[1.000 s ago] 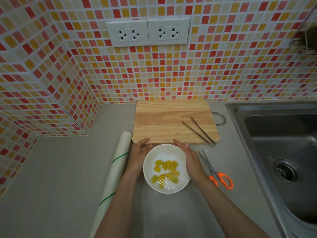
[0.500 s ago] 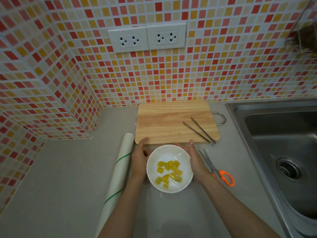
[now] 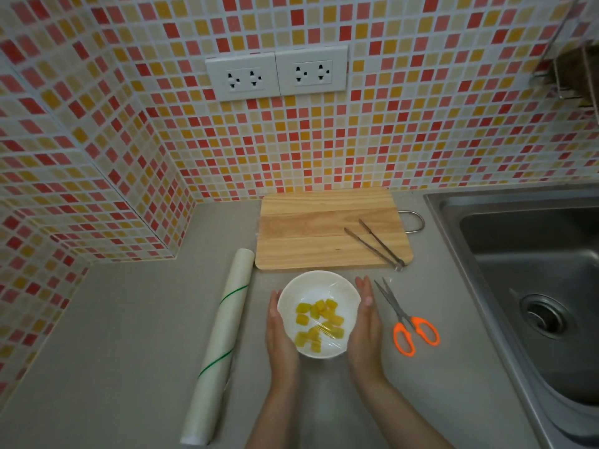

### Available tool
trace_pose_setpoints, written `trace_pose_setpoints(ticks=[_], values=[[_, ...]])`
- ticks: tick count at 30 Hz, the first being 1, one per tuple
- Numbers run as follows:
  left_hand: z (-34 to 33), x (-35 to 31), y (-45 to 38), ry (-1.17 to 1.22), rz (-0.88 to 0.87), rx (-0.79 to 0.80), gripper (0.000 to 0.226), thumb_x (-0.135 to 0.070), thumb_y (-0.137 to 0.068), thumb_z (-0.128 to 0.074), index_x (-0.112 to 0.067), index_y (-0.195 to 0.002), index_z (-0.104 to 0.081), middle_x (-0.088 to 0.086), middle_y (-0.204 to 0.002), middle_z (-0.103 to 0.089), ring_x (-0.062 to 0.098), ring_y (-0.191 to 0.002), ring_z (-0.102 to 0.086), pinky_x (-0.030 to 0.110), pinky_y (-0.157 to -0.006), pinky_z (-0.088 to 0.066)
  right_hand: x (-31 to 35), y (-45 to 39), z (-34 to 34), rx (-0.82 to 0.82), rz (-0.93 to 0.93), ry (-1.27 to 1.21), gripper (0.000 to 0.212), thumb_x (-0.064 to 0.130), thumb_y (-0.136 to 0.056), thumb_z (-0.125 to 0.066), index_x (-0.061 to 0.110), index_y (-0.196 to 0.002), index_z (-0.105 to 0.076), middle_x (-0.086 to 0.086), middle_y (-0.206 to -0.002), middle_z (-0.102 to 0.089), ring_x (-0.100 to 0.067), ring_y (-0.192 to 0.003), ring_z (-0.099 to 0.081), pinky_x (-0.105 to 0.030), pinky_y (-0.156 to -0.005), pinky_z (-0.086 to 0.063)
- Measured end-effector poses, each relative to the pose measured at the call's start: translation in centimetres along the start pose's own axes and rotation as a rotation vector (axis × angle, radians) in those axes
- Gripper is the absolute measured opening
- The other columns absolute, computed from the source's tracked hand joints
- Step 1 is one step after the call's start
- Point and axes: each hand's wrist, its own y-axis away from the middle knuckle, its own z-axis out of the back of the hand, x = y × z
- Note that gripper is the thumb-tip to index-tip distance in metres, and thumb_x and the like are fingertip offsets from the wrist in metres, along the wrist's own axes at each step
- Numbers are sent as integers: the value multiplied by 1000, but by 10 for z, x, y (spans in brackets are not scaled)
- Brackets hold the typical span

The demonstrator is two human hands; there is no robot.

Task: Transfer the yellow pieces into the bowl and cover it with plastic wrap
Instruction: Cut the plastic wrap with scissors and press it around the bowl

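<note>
A white bowl (image 3: pixel 319 285) stands on the grey counter in front of the cutting board. Several yellow pieces (image 3: pixel 319 322) lie inside it under a shiny sheet of plastic wrap stretched over the rim. My left hand (image 3: pixel 279 335) presses flat against the bowl's left side, fingers straight. On the opposite side my right hand (image 3: pixel 364 325) lies flat against the bowl's wall, fingers pointing away from me. The roll of plastic wrap (image 3: pixel 223 338) lies to the left of the bowl.
A wooden cutting board (image 3: pixel 311 234) with metal tongs (image 3: pixel 376 243) on it sits behind the bowl. Orange-handled scissors (image 3: pixel 406 322) lie right of my right hand. A steel sink (image 3: pixel 531 286) fills the right side. Tiled walls close off the back and left.
Both hands slid back from the bowl's far rim to its sides, smoothing the wrap down. The bowl stayed in place while the camera view shifted slightly.
</note>
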Motion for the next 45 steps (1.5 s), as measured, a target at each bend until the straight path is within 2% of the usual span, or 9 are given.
trace_pose_setpoints(ticks=[3, 7, 14, 18, 24, 29, 34, 39, 45], values=[[-7, 11, -5, 158, 107, -30, 62, -69, -70, -55, -36, -122, -58, 3, -131, -61, 24, -119, -58, 50, -104, -43, -8, 2, -12, -115, -15, 30, 68, 67, -75, -26, 36, -134, -36, 3, -138, -49, -12, -127, -45, -30, -102, -39], [-23, -2, 12, 178, -30, -148, 38, -42, -93, -39, -28, -123, -58, 4, -130, -60, 25, -117, -57, 47, -102, -45, -7, -1, -16, -191, -97, -27, 56, 65, -83, -27, 36, -126, -47, 3, -133, -53, -16, -123, -50, -41, -103, -42], [-12, -36, -5, -267, -178, 51, 39, -26, -101, -29, -17, -130, -53, -4, -126, -53, 7, -112, -48, 11, -83, -35, 3, 13, 3, -96, -234, -68, 44, 38, -98, -28, 15, -114, -63, -6, -112, -66, -18, -106, -58, -26, -82, -44], [4, -44, -23, -335, -310, -9, 43, -31, -100, -32, -14, -137, -46, 2, -143, -48, 12, -131, -43, 26, -111, -30, 27, -4, 28, -36, -151, 106, 43, 35, -98, -32, 11, -124, -56, 5, -123, -55, -11, -121, -45, -23, -97, -30], [-5, -20, 13, -226, -253, -73, 42, -30, -100, -30, -17, -137, -45, -9, -136, -47, 5, -123, -43, 23, -103, -32, 54, -56, 7, 457, 85, 345, 46, 35, -99, -26, 14, -129, -53, 5, -136, -52, 2, -125, -39, 10, -86, -24], [-13, -14, 11, -136, -222, -41, 38, -25, -101, -28, -17, -133, -48, -4, -127, -53, 10, -113, -51, 9, -82, -41, 30, -67, -7, 582, 110, 433, 42, 32, -99, -30, 14, -123, -59, 1, -127, -62, -6, -122, -51, -26, -109, -35], [-15, -18, 4, -73, -181, -17, 37, -18, -101, -28, -15, -129, -53, 1, -121, -57, 14, -108, -54, 20, -85, -45, 35, -67, -1, 527, -29, 279, 46, 34, -100, -25, 13, -122, -59, 1, -122, -63, 1, -111, -54, -5, -94, -37], [-15, -18, -5, -25, -75, -4, 29, -24, -99, -36, -25, -112, -62, 3, -117, -64, 21, -107, -59, 35, -93, -46, 22, -68, 1, 461, -207, 182, 47, 53, -94, -27, 33, -109, -66, -1, -126, -62, -17, -118, -55, -42, -109, -37], [-13, -22, -10, -33, -31, 35, 34, -29, -99, -35, -19, -119, -61, 9, -115, -65, 23, -103, -60, 33, -86, -48, 17, -64, 2, 406, -305, 78, 49, 50, -96, -23, 32, -106, -67, -3, -122, -64, -22, -114, -59, -49, -106, -39]])
